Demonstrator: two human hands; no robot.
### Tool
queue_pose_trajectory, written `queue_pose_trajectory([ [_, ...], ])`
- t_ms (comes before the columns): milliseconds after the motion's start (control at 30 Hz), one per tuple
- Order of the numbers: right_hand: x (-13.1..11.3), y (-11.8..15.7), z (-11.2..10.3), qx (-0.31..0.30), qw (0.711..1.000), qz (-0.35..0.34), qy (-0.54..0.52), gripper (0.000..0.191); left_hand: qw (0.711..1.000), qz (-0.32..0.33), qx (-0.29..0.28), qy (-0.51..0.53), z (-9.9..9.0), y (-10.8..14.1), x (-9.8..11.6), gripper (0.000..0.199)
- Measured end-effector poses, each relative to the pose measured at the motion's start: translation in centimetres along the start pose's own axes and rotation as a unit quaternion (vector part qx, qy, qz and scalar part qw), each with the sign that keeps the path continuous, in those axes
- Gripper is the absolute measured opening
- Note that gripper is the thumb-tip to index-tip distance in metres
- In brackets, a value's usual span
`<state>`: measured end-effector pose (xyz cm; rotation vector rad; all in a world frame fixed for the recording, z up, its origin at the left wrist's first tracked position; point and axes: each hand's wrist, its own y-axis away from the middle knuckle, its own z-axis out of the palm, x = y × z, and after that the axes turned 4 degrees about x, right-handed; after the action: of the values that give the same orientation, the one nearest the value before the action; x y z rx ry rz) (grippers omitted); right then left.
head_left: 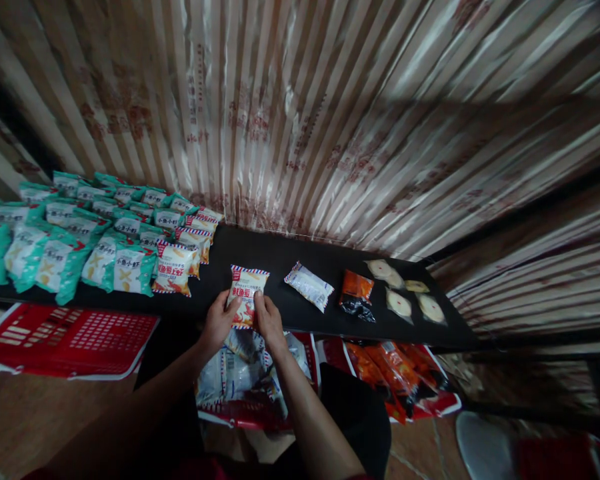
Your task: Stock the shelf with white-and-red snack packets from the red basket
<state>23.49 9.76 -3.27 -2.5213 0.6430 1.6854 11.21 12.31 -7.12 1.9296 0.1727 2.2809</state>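
From the head camera I have both forearms reaching up from the lower edge of the view and converging at one snack bag (249, 293), which I hold at the near edge of the bench (320, 257), printed face toward me and top edge pointing away. My left forearm slants in from the lower left, and the left hand (220, 320) takes the bag by its left side, thumb angled onto the front. My right forearm comes in more steeply from the lower right, and the right hand (269, 317) mirrors it, thumb lying along the front near the right side, the other fingers bent beside the edge. Each grip is closed, pinching the bag at its side; I cannot tell how far the fingers go behind it, or whether the bag touches the bench. Below my hands, between the forearms, a red basket (253, 421) holds pale, silvery bags (240, 373). To the left on the bench, a few striped-edge bags (173, 267) stand just beside a large group of green bags (130, 267). To the right lie a white bag (310, 285), then an orange and black packet (357, 293), then round pale packs (399, 305). Lower right, orange packets (393, 363) fill another red container (443, 403).
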Motion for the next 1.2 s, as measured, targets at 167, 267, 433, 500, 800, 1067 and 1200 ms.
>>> queue_pose_trajectory([
  [167,0.7,-0.7,0.0,-0.056,0.995,-0.010,-0.080,0.052,0.999,0.013,0.028,-0.035,-0.4,-1.9,0.4,0.049],
  [267,1.1,-1.4,0.1,-0.076,0.994,-0.028,-0.073,0.049,0.997,0.025,0.042,-0.061,-0.6,-3.0,0.5,0.046],
  [433,1.1,-2.7,0.1,-0.074,0.996,-0.052,0.000,0.042,0.994,0.040,0.048,-0.091,-0.6,-4.4,0.1,0.042],
  [500,1.0,-3.1,0.2,-0.057,0.997,-0.047,0.037,0.039,0.993,0.047,0.053,-0.094,-0.6,-4.9,-0.2,0.041],
  [800,0.1,-4.9,1.0,-0.042,0.993,-0.056,0.091,0.037,0.979,0.045,0.082,-0.183,-0.5,-6.4,0.3,0.034],
  [1067,-1.0,-7.0,2.4,-0.005,0.992,-0.043,0.115,0.034,0.958,0.078,0.115,-0.253,-0.1,-8.2,1.4,0.028],
  [1200,-1.5,-8.2,3.1,0.007,0.989,-0.051,0.137,0.035,0.937,0.141,0.145,-0.284,0.3,-8.9,1.2,0.032],
])
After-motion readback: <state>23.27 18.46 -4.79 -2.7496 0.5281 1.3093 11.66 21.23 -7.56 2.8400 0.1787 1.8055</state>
